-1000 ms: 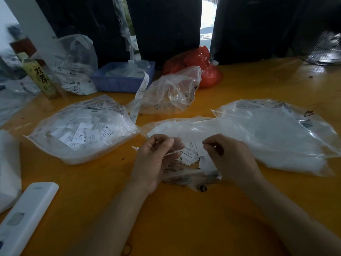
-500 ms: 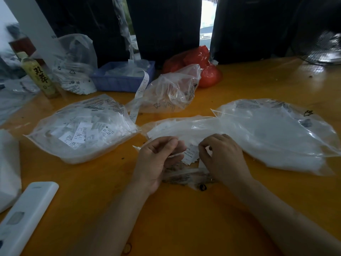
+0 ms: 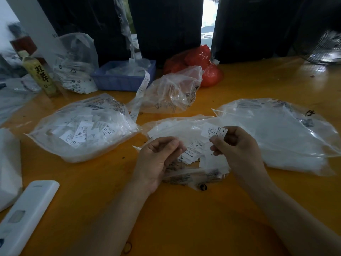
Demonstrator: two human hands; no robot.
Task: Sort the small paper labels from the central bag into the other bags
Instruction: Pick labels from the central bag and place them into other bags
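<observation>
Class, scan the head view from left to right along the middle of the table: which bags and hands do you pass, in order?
Left bag of labels → left hand → XL label → right hand → large right bag.

It's dim where I'm working; the only strong light comes from a bright gap [image 3: 208, 15] between the dark curtains ahead, blown out to white. That daylight puts a pale sheen on the far right of my orange table [image 3: 276, 80] and glints off the clear bags [image 3: 276, 130]. Colours look muddy and the grain is soft. The print on the label in my right hand [image 3: 238, 145] is barely readable. At the left edge the bottle [image 3: 39, 74] and clutter smear with blur, and the wide lens bends the table's far edge, darkening the corners
</observation>
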